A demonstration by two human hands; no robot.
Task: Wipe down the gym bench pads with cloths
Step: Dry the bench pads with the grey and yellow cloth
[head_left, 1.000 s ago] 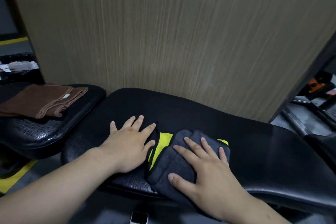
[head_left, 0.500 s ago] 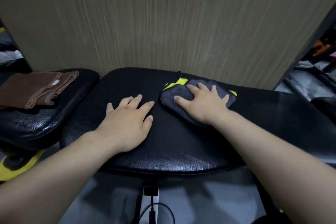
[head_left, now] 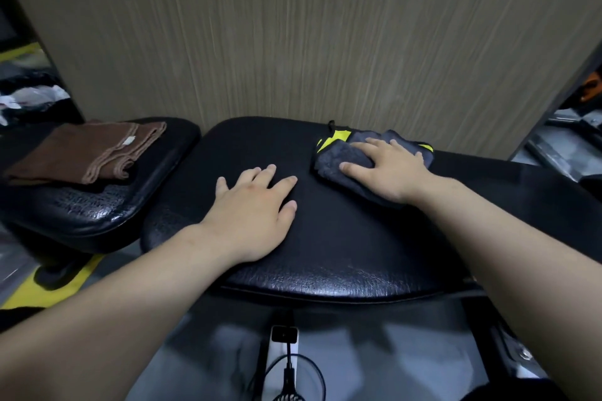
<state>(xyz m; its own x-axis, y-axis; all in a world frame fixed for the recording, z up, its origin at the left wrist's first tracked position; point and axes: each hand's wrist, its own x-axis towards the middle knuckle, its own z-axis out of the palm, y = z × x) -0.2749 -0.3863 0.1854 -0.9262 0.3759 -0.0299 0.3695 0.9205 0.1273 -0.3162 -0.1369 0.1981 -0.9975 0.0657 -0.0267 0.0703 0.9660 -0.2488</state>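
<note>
A long black bench pad (head_left: 342, 238) runs across the middle of the view in front of a wood-grain wall. My left hand (head_left: 254, 208) lies flat on it with straight, spread fingers, left of centre. At the pad's far edge, my right hand (head_left: 387, 169) presses a grey cloth with a yellow underside (head_left: 332, 159) against the pad, fingers straight. A second, smaller black pad (head_left: 81, 208) sits to the left, carrying a folded brown cloth (head_left: 84, 153).
The wood-grain wall (head_left: 309, 36) stands right behind the pads. A white device with a black cable (head_left: 284, 355) lies on the grey floor below the bench. Yellow floor marking (head_left: 49, 286) shows at the lower left. Metal gym equipment (head_left: 566, 140) is at the far right.
My right hand has slid the grey cloth from the near edge of the pad to its far edge by the wall. My left hand has stayed flat on the pad.
</note>
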